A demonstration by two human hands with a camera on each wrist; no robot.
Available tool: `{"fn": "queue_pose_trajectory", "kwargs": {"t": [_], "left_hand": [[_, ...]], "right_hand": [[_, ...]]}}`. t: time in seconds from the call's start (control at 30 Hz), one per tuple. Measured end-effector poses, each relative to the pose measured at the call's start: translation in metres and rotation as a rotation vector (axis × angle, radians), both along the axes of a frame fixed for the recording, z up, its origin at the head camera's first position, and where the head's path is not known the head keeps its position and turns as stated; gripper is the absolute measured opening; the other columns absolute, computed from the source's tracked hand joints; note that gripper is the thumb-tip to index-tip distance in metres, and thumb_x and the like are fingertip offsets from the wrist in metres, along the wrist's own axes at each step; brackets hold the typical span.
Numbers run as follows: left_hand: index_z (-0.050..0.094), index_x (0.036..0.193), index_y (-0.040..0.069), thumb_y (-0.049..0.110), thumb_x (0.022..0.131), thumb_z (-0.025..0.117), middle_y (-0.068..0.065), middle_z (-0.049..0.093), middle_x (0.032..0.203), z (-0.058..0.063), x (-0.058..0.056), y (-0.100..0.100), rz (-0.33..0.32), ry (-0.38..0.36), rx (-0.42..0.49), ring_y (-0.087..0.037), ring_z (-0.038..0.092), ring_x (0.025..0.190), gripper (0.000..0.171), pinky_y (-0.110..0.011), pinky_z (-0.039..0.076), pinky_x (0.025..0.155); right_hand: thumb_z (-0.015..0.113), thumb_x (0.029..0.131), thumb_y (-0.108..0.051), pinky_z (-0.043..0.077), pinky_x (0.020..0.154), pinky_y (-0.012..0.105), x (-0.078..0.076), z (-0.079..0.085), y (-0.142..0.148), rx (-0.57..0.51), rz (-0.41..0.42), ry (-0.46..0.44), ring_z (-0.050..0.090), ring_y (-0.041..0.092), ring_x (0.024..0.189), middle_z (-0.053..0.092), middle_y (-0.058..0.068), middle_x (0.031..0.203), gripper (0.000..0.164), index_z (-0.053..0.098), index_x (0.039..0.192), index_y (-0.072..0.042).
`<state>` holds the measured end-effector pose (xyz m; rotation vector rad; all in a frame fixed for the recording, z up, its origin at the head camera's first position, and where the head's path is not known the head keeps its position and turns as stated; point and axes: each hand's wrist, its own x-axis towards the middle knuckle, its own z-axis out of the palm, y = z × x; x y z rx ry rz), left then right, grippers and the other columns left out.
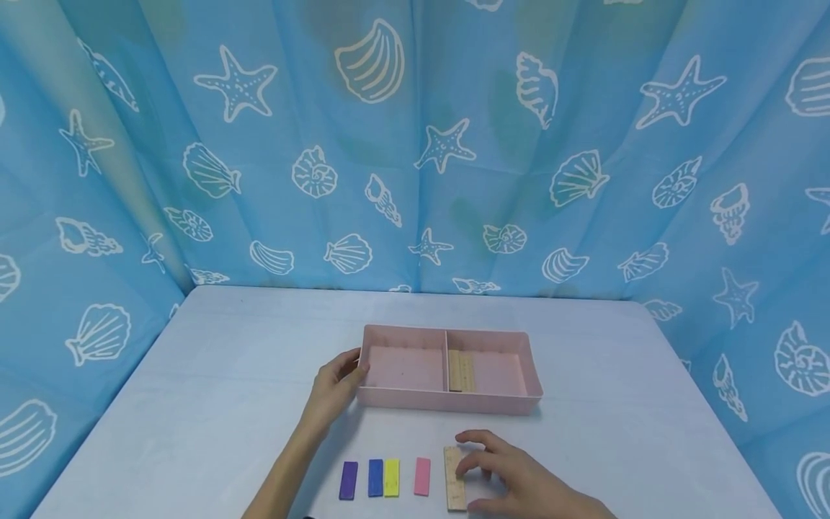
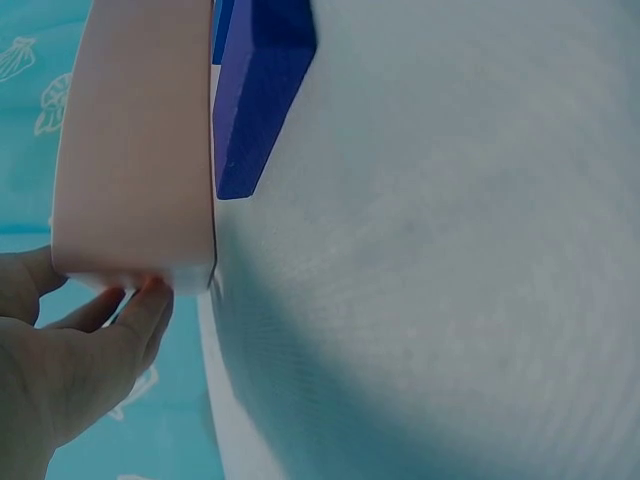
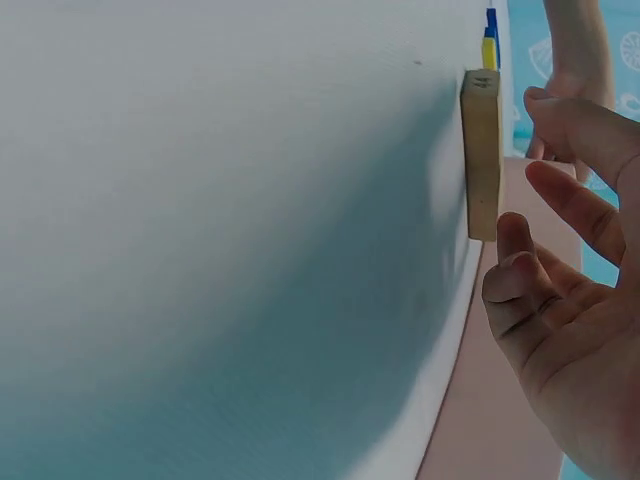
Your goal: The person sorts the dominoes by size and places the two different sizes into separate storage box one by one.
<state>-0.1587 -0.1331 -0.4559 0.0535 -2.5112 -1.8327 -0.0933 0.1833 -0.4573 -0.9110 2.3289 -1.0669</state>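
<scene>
A pink two-part box (image 1: 447, 401) stands on the white table. My left hand (image 1: 338, 386) grips its left end at the rim, and fingertips press against the end wall (image 2: 130, 275) in the left wrist view. My right hand (image 1: 509, 476) hovers with fingers spread and bent at the right side of a flat wooden block (image 1: 452, 497). In the right wrist view the block (image 3: 482, 160) lies in front of the fingertips, with nothing between them. Pale wooden pieces (image 1: 462, 371) lie against the divider in the box's right compartment.
Left of the wooden block lie a pink block (image 1: 422, 476), a yellow block (image 1: 392, 477), a blue block (image 1: 375, 477) and a purple block (image 1: 348, 481) in a row. A blue curtain (image 1: 415, 144) with shell prints hangs behind the table (image 1: 272, 310).
</scene>
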Motion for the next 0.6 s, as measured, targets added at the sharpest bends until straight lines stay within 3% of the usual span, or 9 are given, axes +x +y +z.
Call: {"fn": "queue_pose_trajectory", "kwargs": {"t": [0.3,0.47,0.6], "left_hand": [[0.05,0.139,-0.007,0.015,0.1,0.059,-0.025,0.054,0.137,-0.0012,-0.0002,-0.0003,-0.002,0.002,0.005,-0.041,0.05,0.129,0.046,-0.055,0.039,0.106],[0.05,0.138,-0.007,0.015,0.1,0.059,-0.025,0.055,0.136,-0.001,-0.0007,-0.0001,-0.002,0.008,0.008,-0.041,0.05,0.128,0.046,-0.055,0.039,0.106],[0.05,0.138,-0.007,0.015,0.1,0.059,-0.025,0.055,0.136,-0.0013,-0.0006,0.0001,-0.002,0.01,0.01,-0.041,0.05,0.128,0.046,-0.055,0.04,0.106]], "right_hand": [[0.073,0.088,-0.044,0.047,0.102,0.046,0.0017,-0.0043,-0.0072,0.086,-0.039,-0.162,0.048,0.017,0.114,0.04,0.0,0.149,0.027,0.064,0.112,-0.037],[0.074,0.087,-0.046,0.045,0.104,0.048,0.0032,-0.0058,-0.0078,0.082,-0.041,-0.149,0.047,0.019,0.117,0.038,0.0,0.15,0.03,0.062,0.113,-0.038],[0.074,0.087,-0.045,0.045,0.104,0.038,0.0046,-0.0097,-0.0066,0.035,-0.015,-0.071,0.047,0.019,0.121,0.039,0.004,0.15,0.031,0.06,0.114,-0.035]]}}
